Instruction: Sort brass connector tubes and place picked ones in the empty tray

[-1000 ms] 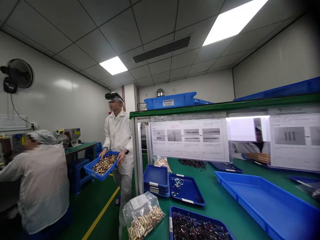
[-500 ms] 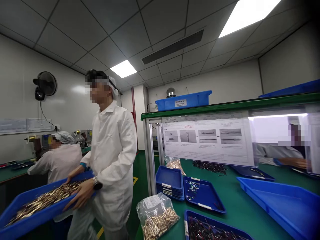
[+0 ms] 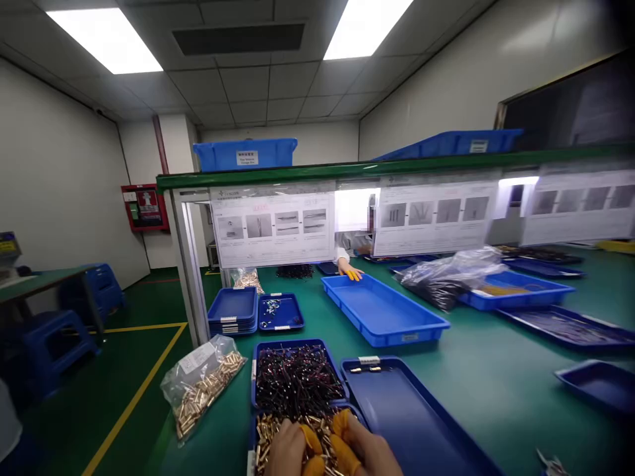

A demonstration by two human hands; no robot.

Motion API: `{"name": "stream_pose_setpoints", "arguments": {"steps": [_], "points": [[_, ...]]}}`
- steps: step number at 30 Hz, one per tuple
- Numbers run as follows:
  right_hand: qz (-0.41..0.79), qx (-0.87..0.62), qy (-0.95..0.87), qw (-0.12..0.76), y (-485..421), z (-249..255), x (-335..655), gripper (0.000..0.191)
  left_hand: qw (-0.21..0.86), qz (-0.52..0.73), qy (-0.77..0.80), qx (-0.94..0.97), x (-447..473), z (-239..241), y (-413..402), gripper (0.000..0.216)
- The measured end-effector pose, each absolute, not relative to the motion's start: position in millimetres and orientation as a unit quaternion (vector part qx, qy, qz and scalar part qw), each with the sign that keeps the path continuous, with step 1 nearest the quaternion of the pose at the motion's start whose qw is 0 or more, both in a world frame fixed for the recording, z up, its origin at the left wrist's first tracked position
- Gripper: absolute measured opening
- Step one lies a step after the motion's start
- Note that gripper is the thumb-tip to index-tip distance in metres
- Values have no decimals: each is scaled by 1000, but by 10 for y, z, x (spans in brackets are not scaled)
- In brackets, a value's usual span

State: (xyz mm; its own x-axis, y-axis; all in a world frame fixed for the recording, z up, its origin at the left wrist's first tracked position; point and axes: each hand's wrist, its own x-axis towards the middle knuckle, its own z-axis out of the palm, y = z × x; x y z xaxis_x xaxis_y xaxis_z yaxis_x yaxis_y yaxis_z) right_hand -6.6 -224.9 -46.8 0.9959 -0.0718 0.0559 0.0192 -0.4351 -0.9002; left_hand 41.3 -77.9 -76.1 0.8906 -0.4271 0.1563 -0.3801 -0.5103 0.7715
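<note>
At the bottom edge, my left hand (image 3: pixel 288 451) and my right hand (image 3: pixel 370 451) are close together over a blue tray of gold-coloured metal sleeves (image 3: pixel 266 433). Orange finger cots cover some of my fingertips. The fingers of both hands are curled in and look closed; anything small between them is hidden. Just beyond lies a tray of short dark wire pieces (image 3: pixel 297 377) with shiny ends. To the right is a long blue tray (image 3: pixel 411 410) with a few small dark and gold parts at its far end. On the left, a clear bag of gold sleeves (image 3: pixel 203 387) rests on the green table.
A co-worker's hand (image 3: pixel 348 269) touches a large blue bin (image 3: pixel 387 311). Stacked blue trays (image 3: pixel 232 307) stand by the shelf post (image 3: pixel 184 271). Instruction sheets (image 3: pixel 275 228) hang below the green shelf (image 3: pixel 317 173). A pliers-like tool (image 3: pixel 551 463) lies at lower right.
My view has swung right and down, and my hands have come into sight. The person carrying a bin of gold sleeves is out of view. The co-worker's hand now shows at the large bin.
</note>
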Motion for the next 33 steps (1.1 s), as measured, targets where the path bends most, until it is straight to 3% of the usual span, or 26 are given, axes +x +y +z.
{"name": "stream_pose_setpoints", "arguments": {"steps": [5,12,24,33], "points": [[-12,-872,36,488,-2198,-340,-171,13,504,-51,-185,842,253,-543,-744,18],[6,-856,10,517,-2191,-283,-190,20,620,-102,-169,760,224,-420,-748,18],[21,-882,8,470,-2181,-240,-187,21,588,-74,-195,782,231,-455,-718,18],[76,-820,33,566,-2156,-175,-211,7,517,-92,-237,817,165,-384,-727,15]]}}
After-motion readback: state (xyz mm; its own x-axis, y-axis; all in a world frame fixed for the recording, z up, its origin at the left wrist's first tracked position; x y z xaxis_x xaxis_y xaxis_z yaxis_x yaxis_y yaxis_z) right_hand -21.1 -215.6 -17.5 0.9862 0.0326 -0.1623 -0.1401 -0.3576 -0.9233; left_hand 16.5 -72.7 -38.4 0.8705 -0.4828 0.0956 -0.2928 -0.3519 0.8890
